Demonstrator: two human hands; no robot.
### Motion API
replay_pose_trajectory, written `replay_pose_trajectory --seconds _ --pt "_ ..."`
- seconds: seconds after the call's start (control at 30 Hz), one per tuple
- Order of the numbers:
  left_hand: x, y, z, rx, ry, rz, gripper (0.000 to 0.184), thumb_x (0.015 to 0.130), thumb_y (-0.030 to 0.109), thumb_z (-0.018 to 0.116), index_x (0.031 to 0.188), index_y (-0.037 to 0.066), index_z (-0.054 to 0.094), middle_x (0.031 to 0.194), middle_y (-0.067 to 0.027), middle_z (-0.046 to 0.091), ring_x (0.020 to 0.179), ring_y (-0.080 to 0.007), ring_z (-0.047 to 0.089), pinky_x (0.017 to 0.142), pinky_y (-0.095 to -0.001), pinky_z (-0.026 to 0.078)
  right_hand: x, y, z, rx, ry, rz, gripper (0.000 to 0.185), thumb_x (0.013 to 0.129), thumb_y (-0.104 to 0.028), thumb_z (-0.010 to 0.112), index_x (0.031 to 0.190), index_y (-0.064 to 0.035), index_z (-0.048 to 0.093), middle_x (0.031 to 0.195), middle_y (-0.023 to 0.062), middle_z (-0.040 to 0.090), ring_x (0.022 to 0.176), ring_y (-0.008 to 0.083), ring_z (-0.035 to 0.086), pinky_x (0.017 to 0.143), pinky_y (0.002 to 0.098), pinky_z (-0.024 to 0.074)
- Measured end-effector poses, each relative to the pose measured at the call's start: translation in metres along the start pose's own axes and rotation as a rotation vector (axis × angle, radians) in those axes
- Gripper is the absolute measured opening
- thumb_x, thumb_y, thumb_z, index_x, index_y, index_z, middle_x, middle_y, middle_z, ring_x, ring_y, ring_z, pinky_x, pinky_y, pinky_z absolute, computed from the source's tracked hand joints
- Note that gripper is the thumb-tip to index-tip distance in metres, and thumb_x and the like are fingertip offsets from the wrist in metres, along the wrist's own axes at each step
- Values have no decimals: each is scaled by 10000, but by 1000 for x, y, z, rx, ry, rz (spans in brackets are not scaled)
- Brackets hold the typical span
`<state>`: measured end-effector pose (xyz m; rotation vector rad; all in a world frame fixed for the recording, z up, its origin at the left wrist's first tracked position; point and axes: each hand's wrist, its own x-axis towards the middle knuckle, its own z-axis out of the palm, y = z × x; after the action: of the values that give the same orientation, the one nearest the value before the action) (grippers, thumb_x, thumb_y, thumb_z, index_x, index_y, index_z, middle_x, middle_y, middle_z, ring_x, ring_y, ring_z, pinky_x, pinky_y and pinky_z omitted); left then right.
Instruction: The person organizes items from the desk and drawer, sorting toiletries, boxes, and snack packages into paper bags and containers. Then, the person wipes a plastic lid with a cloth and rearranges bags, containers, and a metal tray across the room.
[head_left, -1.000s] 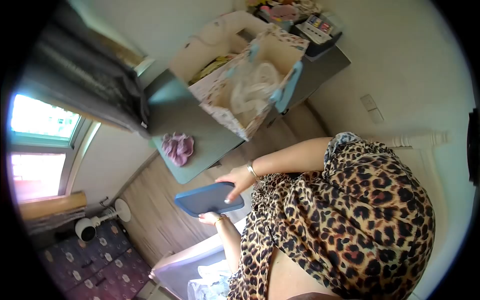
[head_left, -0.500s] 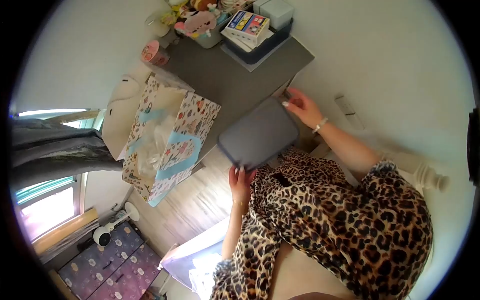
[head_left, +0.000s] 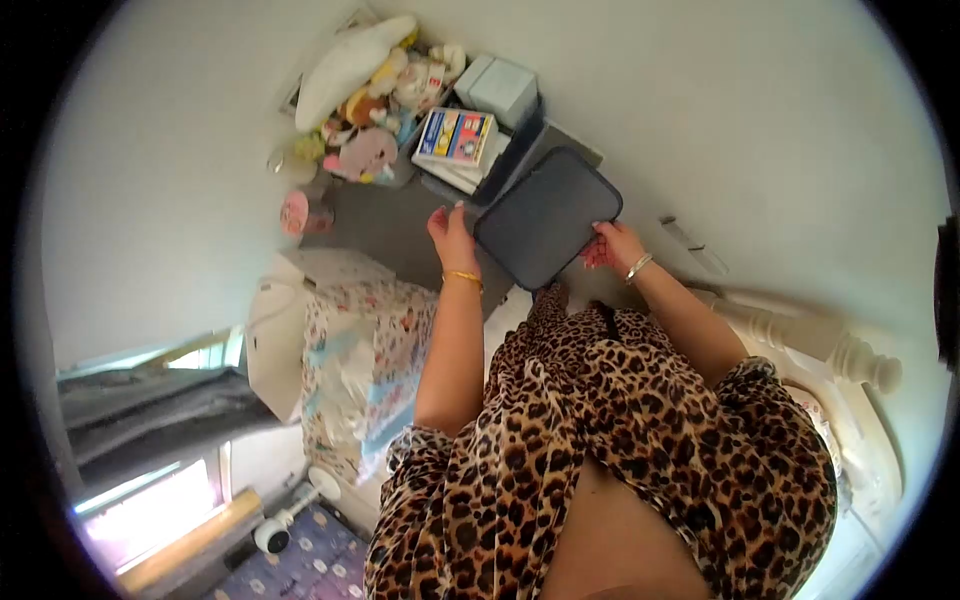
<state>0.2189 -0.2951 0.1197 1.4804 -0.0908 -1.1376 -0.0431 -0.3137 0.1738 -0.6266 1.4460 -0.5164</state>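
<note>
A dark grey-blue rectangular lid (head_left: 548,218) with rounded corners is held up over the desk. My right hand (head_left: 612,248), with a silver bracelet, grips its right edge. My left hand (head_left: 453,232), with a gold bracelet, is raised beside the lid's left corner, thumb and fingers apart and nothing visible between them. Just beyond the lid sits a dark bin (head_left: 517,150) holding a white box with a colourful label (head_left: 455,137) and a pale box (head_left: 498,90).
Soft toys (head_left: 368,155) fill a container left of the bin, near a pink cup (head_left: 296,213). A patterned box (head_left: 335,310) with clear plastic inside stands left of my left arm. The grey desk (head_left: 375,222) meets the wall. A white camera (head_left: 272,536) is at lower left.
The lid has moved up towards the dark bin, and its angle has changed. My left hand has come off its edge; my right hand still holds it. The view has shifted towards the desk's back.
</note>
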Motion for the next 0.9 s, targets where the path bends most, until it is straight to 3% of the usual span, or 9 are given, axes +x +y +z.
replay_pose_trajectory --seconds 0.07,0.17,0.2,0.3,0.33,0.47,0.7,0.73,0.9 --pt "23 25 19 20 -35 -223 461 789 219 637 1158 62 410 1102 -128 480 924 -222 509 822 -439 431 12 -3 -10 -9 -16 -1 364 891 -246 485 1028 85 418 756 236 590 574 297 602 507 396 494" --pt "50 29 27 -86 -95 -346 576 786 164 590 1284 68 317 1140 -148 464 891 -308 524 746 -476 459 16 -1 -18 -24 12 11 361 886 -238 490 1039 78 408 754 228 584 575 307 604 526 408 508" --pt "48 32 28 -139 -89 -332 413 749 137 588 1107 69 393 1014 -126 488 792 -267 536 646 -431 502 13 -3 -17 -32 25 16 359 885 -236 491 1042 75 405 751 225 582 574 309 605 533 412 513" --pt "65 38 17 -150 -257 -282 394 747 115 583 1092 57 402 971 -133 503 771 -287 567 590 -405 531 9 -8 -9 55 24 53 350 881 -230 489 1030 76 405 747 218 577 582 314 610 547 411 524" --pt "73 44 10 -151 -335 -263 351 757 83 556 1070 25 408 942 -141 511 786 -300 583 600 -414 552 11 -8 -2 60 18 46 348 881 -227 488 1029 76 402 743 218 575 586 318 612 543 412 524" --pt "73 56 -13 -154 -320 -275 267 756 -3 504 1013 -29 441 907 -149 527 775 -348 596 638 -485 562 22 -3 11 120 -12 5 355 880 -218 485 1043 79 378 729 226 567 592 334 617 525 420 522" --pt "46 93 -28 -86 -345 -61 192 776 17 501 956 -23 450 913 -147 546 809 -339 599 732 -505 550 98 -16 27 33 -195 2 399 883 -220 464 1113 83 342 725 276 577 565 353 618 538 457 536" --pt "28 94 -18 -81 -324 -80 167 802 38 485 949 -24 436 894 -128 518 750 -314 597 682 -448 557 103 -19 18 27 -202 20 404 884 -216 473 1119 83 336 739 286 577 578 361 619 543 460 539" --pt "22 120 -8 -161 -374 -247 141 797 21 478 922 -21 428 882 -125 519 735 -314 601 704 -469 564 113 -75 51 -13 -135 139 458 877 -196 532 1137 113 315 826 328 576 671 412 630 559 470 550"
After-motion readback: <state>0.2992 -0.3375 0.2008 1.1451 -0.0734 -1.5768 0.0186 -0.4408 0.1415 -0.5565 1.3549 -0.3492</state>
